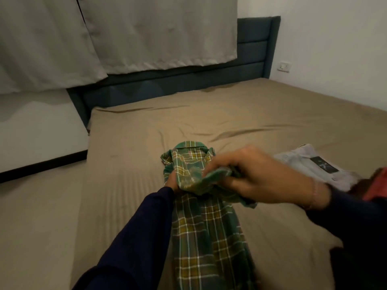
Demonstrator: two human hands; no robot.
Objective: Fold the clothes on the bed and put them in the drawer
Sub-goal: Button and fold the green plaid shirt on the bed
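I see the green plaid shirt lying lengthwise on the bed w/ my left hand gripping its edge under the cloth & my right hand pinching a bunched fold, folded grey clothes nearby at right.

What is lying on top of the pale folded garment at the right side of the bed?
A dark rectangular label lies on the pale folded garment. A red cloth covers its near right end, so that part is hidden.
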